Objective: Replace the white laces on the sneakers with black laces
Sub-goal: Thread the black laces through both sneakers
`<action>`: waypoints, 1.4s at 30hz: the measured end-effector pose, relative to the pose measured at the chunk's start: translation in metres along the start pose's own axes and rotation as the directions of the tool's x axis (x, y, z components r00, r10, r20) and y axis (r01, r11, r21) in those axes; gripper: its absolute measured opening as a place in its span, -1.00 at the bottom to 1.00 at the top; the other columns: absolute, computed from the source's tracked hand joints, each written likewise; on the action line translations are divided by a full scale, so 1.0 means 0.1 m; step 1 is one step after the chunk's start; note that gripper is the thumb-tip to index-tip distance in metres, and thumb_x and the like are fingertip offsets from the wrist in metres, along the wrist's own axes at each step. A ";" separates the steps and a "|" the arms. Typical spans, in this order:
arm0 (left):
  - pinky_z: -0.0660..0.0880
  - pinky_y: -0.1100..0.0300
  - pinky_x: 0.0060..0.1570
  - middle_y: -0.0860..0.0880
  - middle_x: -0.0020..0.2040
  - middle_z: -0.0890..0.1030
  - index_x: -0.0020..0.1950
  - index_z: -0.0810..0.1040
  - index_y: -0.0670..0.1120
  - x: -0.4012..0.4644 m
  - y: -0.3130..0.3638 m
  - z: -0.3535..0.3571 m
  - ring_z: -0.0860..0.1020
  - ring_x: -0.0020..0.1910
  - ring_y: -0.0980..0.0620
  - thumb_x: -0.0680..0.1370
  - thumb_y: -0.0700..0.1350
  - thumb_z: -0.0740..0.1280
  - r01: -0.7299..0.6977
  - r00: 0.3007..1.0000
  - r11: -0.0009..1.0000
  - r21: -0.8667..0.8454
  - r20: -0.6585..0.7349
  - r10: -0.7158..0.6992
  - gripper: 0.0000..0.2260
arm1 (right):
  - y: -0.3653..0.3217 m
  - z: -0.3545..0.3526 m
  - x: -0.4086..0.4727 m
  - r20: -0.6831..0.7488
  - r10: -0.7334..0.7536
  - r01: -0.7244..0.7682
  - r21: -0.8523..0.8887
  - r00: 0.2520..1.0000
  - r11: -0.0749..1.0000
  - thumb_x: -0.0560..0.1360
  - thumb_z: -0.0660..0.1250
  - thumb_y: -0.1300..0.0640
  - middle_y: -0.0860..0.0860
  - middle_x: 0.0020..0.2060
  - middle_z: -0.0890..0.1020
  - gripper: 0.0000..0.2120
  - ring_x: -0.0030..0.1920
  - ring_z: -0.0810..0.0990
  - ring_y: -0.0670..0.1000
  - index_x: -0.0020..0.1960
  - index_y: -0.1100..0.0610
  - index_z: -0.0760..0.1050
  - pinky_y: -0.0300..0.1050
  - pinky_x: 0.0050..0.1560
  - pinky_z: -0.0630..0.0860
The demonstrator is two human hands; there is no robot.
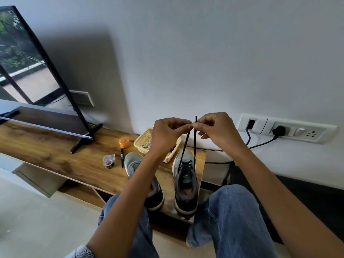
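Two grey sneakers stand side by side on the wooden shelf (pixel 55 149). The right sneaker (pixel 185 183) is threaded with a black lace (pixel 184 151), and both lace ends rise taut above it. My left hand (pixel 167 135) pinches one end and my right hand (pixel 216 131) pinches the other, fingertips nearly touching, with a lace tip sticking up between them. My left forearm partly hides the left sneaker (pixel 134 164), and its laces cannot be seen.
A yellow mesh basket (pixel 143 138) holding pale laces stands behind the sneakers. An orange lidded jar (pixel 124 142), a black marker (pixel 122 158) and a tape roll (pixel 108 162) lie to the left. A television (pixel 28 62) stands far left. Wall sockets (pixel 286 128) with cables are at right.
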State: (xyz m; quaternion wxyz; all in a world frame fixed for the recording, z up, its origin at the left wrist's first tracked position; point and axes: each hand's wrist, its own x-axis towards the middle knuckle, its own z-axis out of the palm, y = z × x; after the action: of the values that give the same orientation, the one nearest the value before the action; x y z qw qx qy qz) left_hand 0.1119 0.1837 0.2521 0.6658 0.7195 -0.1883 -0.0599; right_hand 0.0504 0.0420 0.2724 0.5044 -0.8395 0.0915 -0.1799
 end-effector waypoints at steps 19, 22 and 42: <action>0.57 0.26 -0.10 0.06 -0.23 0.69 -0.06 0.68 -0.01 0.15 0.05 -0.05 0.61 -0.20 0.18 0.52 -0.14 0.42 0.048 0.986 0.998 -0.029 0.163 -0.043 -0.94 | 0.02 0.01 0.09 0.011 0.063 -0.063 0.229 0.998 0.971 0.35 0.52 0.33 0.14 -0.31 0.68 -0.89 -0.31 0.70 0.07 -0.20 0.25 0.58 -0.25 -0.32 0.56; 0.56 0.30 -0.13 -0.01 -0.17 0.70 -0.04 0.69 -0.03 0.17 0.05 -0.06 0.64 -0.14 0.11 0.51 -0.13 0.42 0.035 0.984 0.999 -0.008 0.173 -0.033 -0.93 | 0.04 0.03 0.10 0.014 0.068 -0.069 0.256 0.998 0.964 0.35 0.51 0.36 0.16 -0.31 0.67 -0.86 -0.33 0.69 0.06 -0.21 0.24 0.55 -0.25 -0.34 0.55; 0.48 0.34 -0.14 0.16 -0.18 0.67 -0.10 0.70 -0.04 0.19 0.11 0.01 0.61 -0.13 0.12 0.49 -0.08 0.45 -0.165 0.986 0.949 0.269 0.077 0.150 -0.94 | 0.54 0.44 -0.01 0.256 0.117 -0.122 0.004 0.960 0.993 0.43 0.48 0.09 0.00 -0.07 0.66 -0.89 -0.10 0.58 -0.10 -0.07 0.06 0.61 -0.17 -0.03 0.46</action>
State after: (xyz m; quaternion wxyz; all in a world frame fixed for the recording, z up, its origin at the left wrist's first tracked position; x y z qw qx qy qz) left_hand 0.1268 0.1755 0.2663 0.5567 0.7856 -0.2700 0.0000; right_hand 0.0679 0.0527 0.2055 0.5304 -0.8435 0.0742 -0.0404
